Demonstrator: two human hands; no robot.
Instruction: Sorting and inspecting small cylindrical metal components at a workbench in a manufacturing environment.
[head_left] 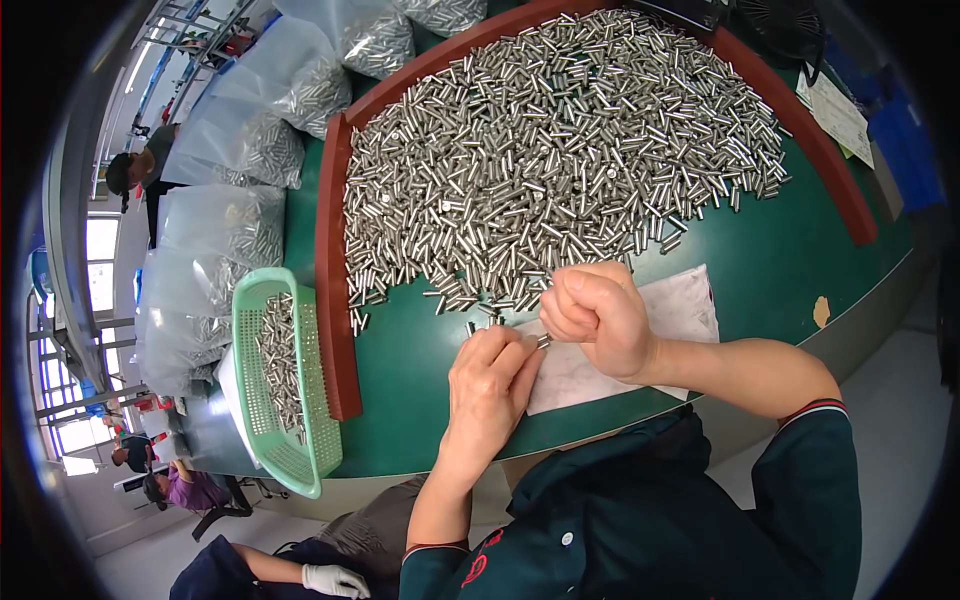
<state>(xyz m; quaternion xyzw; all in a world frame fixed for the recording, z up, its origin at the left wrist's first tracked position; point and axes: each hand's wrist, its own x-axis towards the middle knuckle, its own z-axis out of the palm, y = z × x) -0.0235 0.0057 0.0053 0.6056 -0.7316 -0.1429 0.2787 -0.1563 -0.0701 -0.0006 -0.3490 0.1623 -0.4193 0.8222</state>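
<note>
Reaching forward over the bench [400, 400], the left grip [490, 385] lies low with its back up and fingers bent ahead, its forearm rising from the lower edge. Its thumb and index tips meet around a metal pin [543, 341], while a few more pins lie just beyond its other fingers. The right grip [597, 318] stands just to the right of the left one and slightly higher, clenched with the thumb folded on top; its wrist bends inward and its forearm comes in from the right. Whether anything is inside that curl cannot be told.

To the left of the left grip, a pale green basket [327, 400] with perforated walls holds a layer of loose pins along its bottom. Farther left and beyond it, clear plastic bags [190, 215] stand in a row, their lower parts filled with similar pins. Directly ahead of both grips spreads a large heap of pins [560, 160], bordered by a reddish-brown wooden frame [335, 250] on the left, far and right sides. Beneath and beside the right grip lies a smudged white sheet [690, 310].
</note>
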